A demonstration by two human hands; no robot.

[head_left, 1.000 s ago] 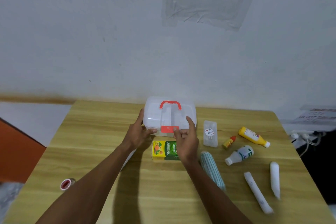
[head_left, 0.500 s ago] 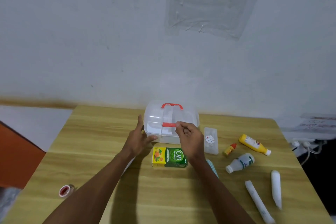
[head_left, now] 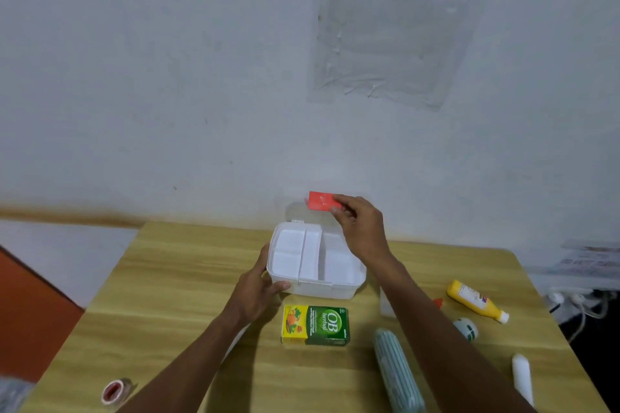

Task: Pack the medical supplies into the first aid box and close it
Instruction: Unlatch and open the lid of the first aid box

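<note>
Most of the clear case (head_left: 385,307) hides behind right forearm (head_left: 416,308).

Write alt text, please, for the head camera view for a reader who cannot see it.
A right hand pinches the red latch, holding the clear lid open, while the left hand grips the first aid box at its near left corner. A green carton and yellow bottle lie unpacked on the wooden table.

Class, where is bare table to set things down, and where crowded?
Bare table lies left of the box, from the left hand down to the tape roll. Right of the green carton it is crowded: striped roll, yellow bottle, white tube.
</note>
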